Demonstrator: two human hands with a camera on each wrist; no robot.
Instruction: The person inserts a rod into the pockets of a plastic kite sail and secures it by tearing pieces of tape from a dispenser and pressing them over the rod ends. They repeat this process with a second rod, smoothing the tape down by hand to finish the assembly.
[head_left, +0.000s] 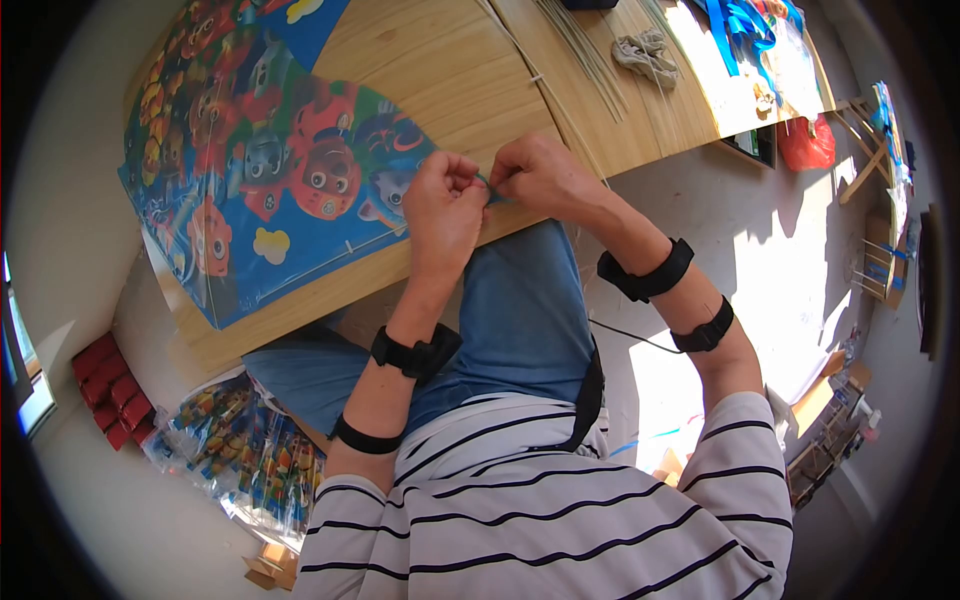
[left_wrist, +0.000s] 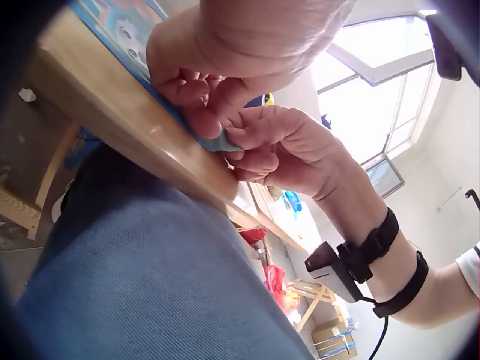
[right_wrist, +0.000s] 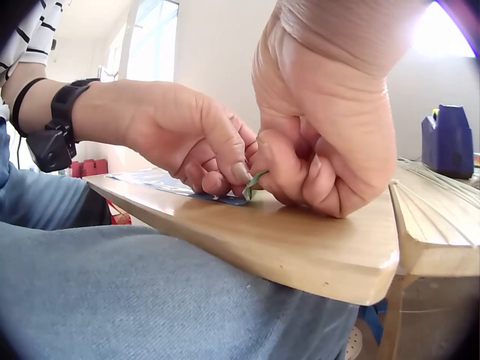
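Observation:
A printed cartoon sheet (head_left: pixel 320 180) in blue and red lies on the wooden table, its corner reaching the near edge. At that corner the left hand (head_left: pixel 445 215) and right hand (head_left: pixel 545 178) meet. In the right wrist view a small green-blue corner piece (right_wrist: pixel 253 184) is pinched between the thumb and fingers of the left hand (right_wrist: pixel 191 142) and the curled fingers of the right hand (right_wrist: pixel 326 135). The left wrist view shows the same corner (left_wrist: pixel 217 142) between both hands' fingertips. A thin rod (head_left: pixel 340 252) lies along the sheet's near side.
Thin sticks (head_left: pixel 590 50) and a bundle of string (head_left: pixel 645 57) lie farther right on the table. Blue straps (head_left: pixel 740 30) are at the far right end. A red bag (head_left: pixel 806 143) is beyond the table. Wrapped printed sheets (head_left: pixel 245 450) lie on the floor at left.

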